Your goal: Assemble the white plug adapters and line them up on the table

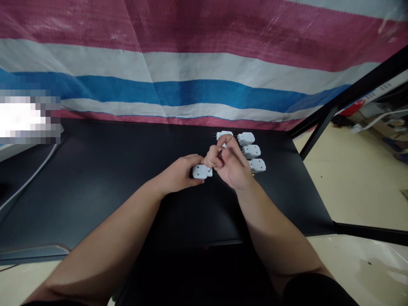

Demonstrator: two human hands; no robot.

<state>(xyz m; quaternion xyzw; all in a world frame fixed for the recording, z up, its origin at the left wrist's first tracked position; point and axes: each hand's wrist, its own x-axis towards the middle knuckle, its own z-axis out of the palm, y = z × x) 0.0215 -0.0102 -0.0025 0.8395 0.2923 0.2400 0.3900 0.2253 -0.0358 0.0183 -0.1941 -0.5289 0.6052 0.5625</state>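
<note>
My left hand [180, 174] is closed around the sides of a white plug [199, 171], thumb on the near side and fingers on the far side. The plug lies flat on the black table, with small round holes in its top face. Just right of it, my right hand [231, 163] is closed above the plug's narrow end, fingers curled around what looks like a slim screwdriver [220, 153]. Most of that tool is hidden by the fingers. Thin metal pins stick out to the right of the plug, partly under my right hand.
Beyond and right of my right hand lie several more white plugs [251, 151], some partly covered by it. A striped plastic sheet [191, 93] hangs behind the black table [105, 170]. A white cable [32, 174] runs along the left, and a black frame bar [318, 131] stands at the right.
</note>
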